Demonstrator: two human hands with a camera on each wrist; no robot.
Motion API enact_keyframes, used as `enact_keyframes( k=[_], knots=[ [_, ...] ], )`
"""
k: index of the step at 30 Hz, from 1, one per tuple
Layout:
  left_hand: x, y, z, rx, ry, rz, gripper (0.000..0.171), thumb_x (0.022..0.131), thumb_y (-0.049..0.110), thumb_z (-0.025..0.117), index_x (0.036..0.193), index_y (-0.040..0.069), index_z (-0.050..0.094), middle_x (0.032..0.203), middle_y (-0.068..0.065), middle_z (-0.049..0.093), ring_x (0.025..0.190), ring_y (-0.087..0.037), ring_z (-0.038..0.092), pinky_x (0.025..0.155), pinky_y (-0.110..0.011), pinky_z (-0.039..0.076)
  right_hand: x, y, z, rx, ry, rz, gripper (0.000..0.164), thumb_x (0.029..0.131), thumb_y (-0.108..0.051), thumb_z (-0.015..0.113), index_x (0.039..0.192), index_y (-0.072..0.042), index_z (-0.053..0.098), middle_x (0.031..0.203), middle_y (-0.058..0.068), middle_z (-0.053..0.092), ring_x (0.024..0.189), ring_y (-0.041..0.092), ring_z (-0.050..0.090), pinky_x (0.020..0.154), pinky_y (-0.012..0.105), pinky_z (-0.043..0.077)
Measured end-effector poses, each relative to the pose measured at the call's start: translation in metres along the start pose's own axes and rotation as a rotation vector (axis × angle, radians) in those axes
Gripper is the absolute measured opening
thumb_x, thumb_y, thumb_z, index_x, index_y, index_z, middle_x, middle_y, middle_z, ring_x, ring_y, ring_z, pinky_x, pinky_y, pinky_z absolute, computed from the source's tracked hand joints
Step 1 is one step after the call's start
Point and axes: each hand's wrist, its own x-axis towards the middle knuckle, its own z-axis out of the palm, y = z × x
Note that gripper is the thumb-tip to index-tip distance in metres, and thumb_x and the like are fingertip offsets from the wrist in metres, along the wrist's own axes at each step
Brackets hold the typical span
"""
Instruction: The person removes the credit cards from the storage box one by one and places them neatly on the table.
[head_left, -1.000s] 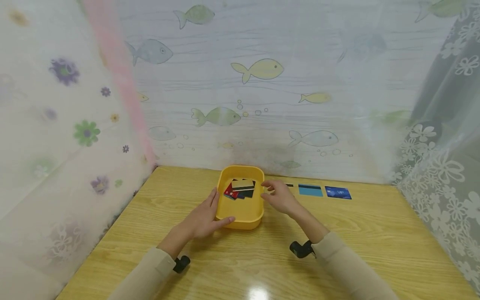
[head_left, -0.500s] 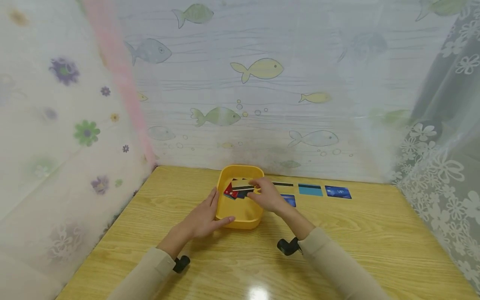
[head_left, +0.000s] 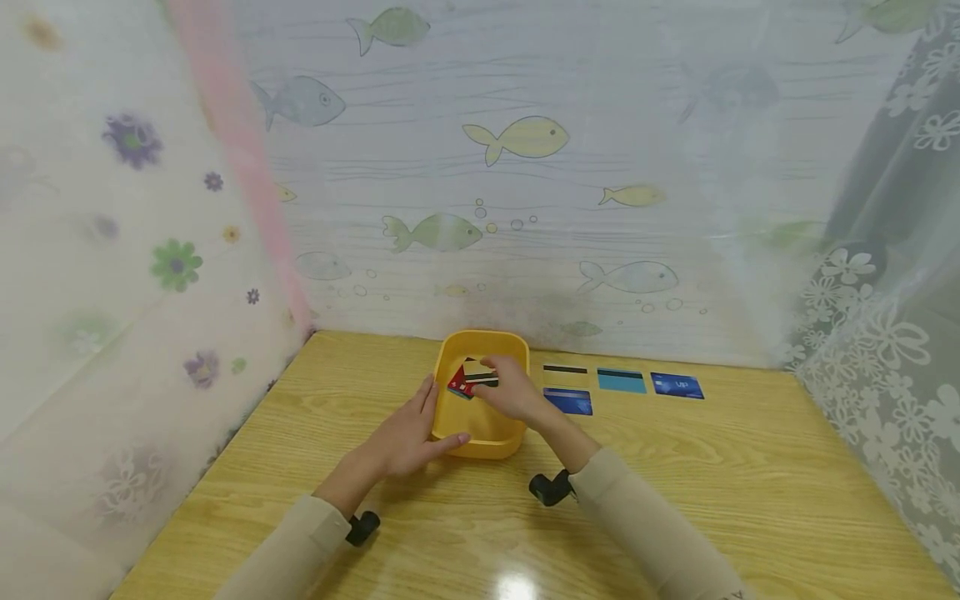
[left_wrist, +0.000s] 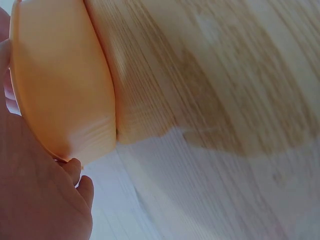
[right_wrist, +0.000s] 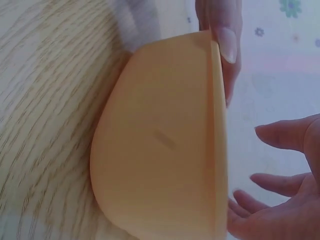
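A yellow plastic basin (head_left: 483,429) stands on the wooden table. My left hand (head_left: 401,435) holds its near left corner, fingers along the left side and thumb over the front rim. Inside the basin lies a small pile of plastic cards, with a red card (head_left: 458,385) and a gold card with a dark stripe (head_left: 474,367) showing. Over the pile reaches my right hand (head_left: 517,392), its fingertips at the gold card and covering the pile's right part. In the right wrist view, the right thumb (right_wrist: 282,135) and fingers are spread apart, with nothing seen between them.
Right of the basin, flat on the table (head_left: 712,483), lie a tan card with a black stripe (head_left: 566,377), a light blue card (head_left: 621,382), a dark blue card (head_left: 677,386) and another blue card (head_left: 567,402). A fish-print curtain (head_left: 525,208) hangs along the back edge.
My right hand has moved left from the basin's right rim to above the cards inside, uncovering the tan card and a blue card on the table. The left hand has stayed in place.
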Motion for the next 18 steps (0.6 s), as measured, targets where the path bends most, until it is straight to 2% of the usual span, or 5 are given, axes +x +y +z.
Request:
enact_keyframes(
  k=[4, 11, 18],
  knots=[
    [0.000, -0.001, -0.001, 0.005, 0.001, 0.003, 0.108, 0.096, 0.073, 0.048, 0.162, -0.003, 0.008, 0.171, -0.015, 0.000, 0.155, -0.034, 0.018, 0.122, -0.049, 0.026, 0.007, 0.001, 0.005, 0.000, 0.001, 0.017, 0.058, 0.098, -0.016, 0.068, 0.147, 0.007, 0.047, 0.151, 0.025, 0.046, 0.134, 0.042, 0.048, 0.109, 0.055, 0.043],
    [-0.001, -0.002, 0.000, 0.013, 0.010, 0.011, 0.111, 0.094, 0.078, 0.044, 0.162, -0.003, 0.008, 0.171, -0.016, 0.001, 0.154, -0.035, 0.021, 0.122, -0.049, 0.028, 0.020, 0.008, 0.014, 0.001, 0.031, 0.061, 0.062, 0.097, -0.017, 0.070, 0.149, 0.007, 0.045, 0.154, 0.026, 0.042, 0.143, 0.041, 0.039, 0.116, 0.055, 0.036],
    [0.001, -0.002, 0.002, 0.008, 0.004, -0.004, 0.112, 0.094, 0.078, 0.044, 0.162, -0.002, 0.007, 0.171, -0.015, 0.000, 0.154, -0.035, 0.021, 0.122, -0.049, 0.028, 0.029, 0.016, 0.021, 0.011, 0.070, 0.140, 0.066, 0.095, -0.018, 0.072, 0.149, 0.005, 0.044, 0.154, 0.025, 0.039, 0.138, 0.039, 0.044, 0.115, 0.054, 0.039]
  ],
)
